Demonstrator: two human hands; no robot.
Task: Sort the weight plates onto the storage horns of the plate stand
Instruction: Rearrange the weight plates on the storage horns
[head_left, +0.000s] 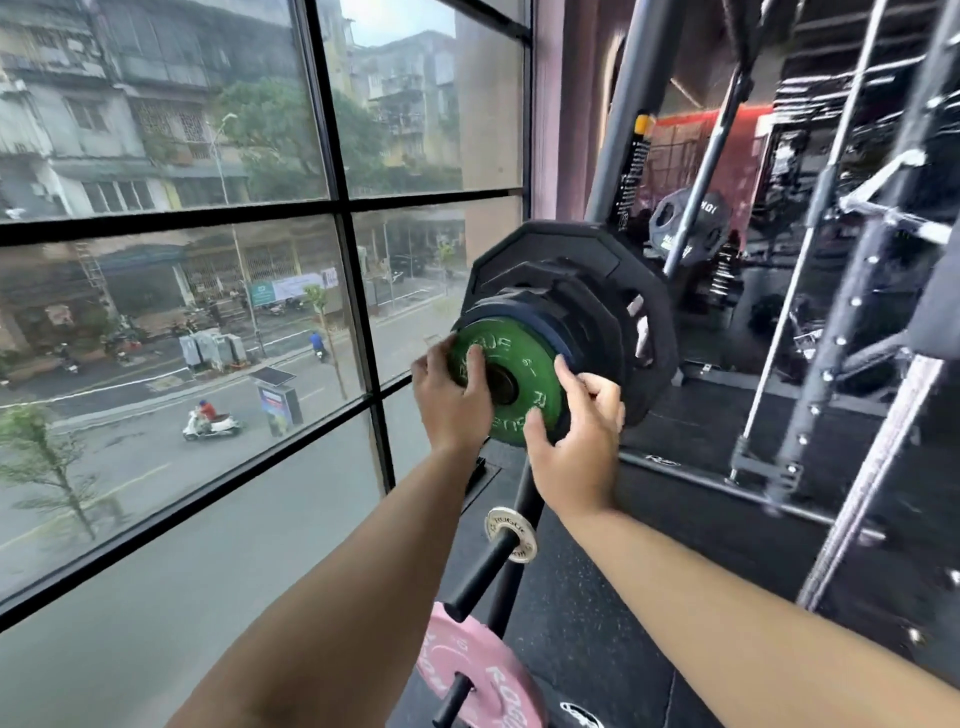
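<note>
The green plate (511, 358) sits outermost on a storage horn, against a stack of black plates (566, 275). The left hand (449, 397) grasps its rim at nine o'clock and the right hand (576, 436) at four o'clock. At six o'clock, lower horns carry a small white plate (511, 535) and a pink plate (470, 670).

Single wide-angle view from head height, facing forward and slightly down along the left forearm (332, 597) and right forearm (727, 613). Sits close, within reach of the green plate (519, 353) on the plate stand (478, 579), mid-frame. Takes in the window (171, 312) on the left, the rack (857, 312) on the right.
</note>
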